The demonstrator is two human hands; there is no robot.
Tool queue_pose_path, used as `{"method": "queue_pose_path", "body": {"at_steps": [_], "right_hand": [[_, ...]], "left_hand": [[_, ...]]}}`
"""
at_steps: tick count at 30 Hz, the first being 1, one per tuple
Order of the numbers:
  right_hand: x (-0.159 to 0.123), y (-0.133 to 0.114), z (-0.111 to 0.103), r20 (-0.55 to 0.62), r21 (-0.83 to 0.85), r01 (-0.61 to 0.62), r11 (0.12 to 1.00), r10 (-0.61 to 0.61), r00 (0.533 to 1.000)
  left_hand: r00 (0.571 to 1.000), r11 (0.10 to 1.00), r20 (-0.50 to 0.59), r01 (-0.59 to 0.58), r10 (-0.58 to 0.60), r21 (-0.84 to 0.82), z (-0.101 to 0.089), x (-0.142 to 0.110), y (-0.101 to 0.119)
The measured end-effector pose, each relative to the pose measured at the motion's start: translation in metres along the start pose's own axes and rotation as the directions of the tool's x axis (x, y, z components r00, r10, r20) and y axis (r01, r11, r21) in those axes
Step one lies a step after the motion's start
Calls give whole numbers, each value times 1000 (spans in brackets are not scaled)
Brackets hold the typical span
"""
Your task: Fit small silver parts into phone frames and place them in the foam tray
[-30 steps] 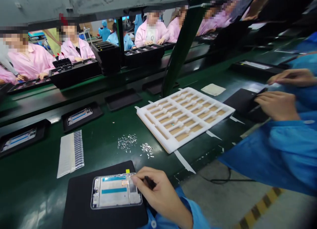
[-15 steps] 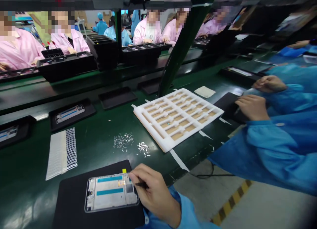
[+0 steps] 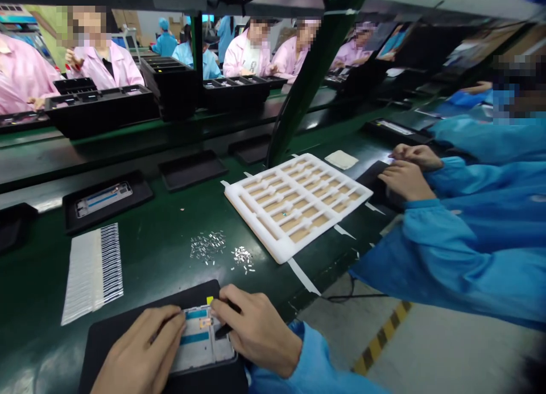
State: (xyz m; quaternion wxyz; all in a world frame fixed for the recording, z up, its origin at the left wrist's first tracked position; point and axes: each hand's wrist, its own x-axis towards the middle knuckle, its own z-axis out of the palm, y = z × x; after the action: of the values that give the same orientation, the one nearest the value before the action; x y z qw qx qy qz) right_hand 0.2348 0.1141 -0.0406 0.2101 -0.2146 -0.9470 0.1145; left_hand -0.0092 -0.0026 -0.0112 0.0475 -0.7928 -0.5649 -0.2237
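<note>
You are working at the near edge of the green conveyor belt, with the phone frame lying on a black mat, partly covered by your 2 hands. Your left hand is resting on the frame's left side, fingers stretched out and relaxed, not clenched. Your right hand is coming in from the right, fingers curled and grasping a slim black tool, its tip hidden over the frame (exact contact point too small to tell). A small yellow tag is showing at the frame's top edge, just beside your right hand.

Farther along the belt, a white foam tray is sitting with tan-lined slots, and 2 small piles of silver pieces are lying between it and your mat. A white sheet with a striped comb edge is lying left of the piles, and a black tray holding another frame is sitting near the belt's far edge. On the right, a co-worker in a blue sleeve is working with 2 hands over a black mat. Across the line, people in pink coats are sitting behind black trays.
</note>
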Motion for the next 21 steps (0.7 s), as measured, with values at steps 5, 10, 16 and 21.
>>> {"method": "queue_pose_path", "body": {"at_steps": [5, 10, 16, 21], "right_hand": [[3, 2, -4, 92, -71, 12, 997, -5, 996], [5, -1, -9, 147, -170, 62, 984, -37, 988], [3, -6, -9, 100, -166, 49, 985, -32, 994], [1, -3, -2, -30, -22, 14, 1000, -15, 999]], "left_hand": [[982, 983, 115, -160, 149, 91, 14, -1, -4], [986, 982, 96, -149, 139, 114, 34, -24, -7], [965, 952, 110, -253, 237, 172, 35, -18, -15], [940, 920, 137, -335, 312, 202, 28, -14, -23]]}}
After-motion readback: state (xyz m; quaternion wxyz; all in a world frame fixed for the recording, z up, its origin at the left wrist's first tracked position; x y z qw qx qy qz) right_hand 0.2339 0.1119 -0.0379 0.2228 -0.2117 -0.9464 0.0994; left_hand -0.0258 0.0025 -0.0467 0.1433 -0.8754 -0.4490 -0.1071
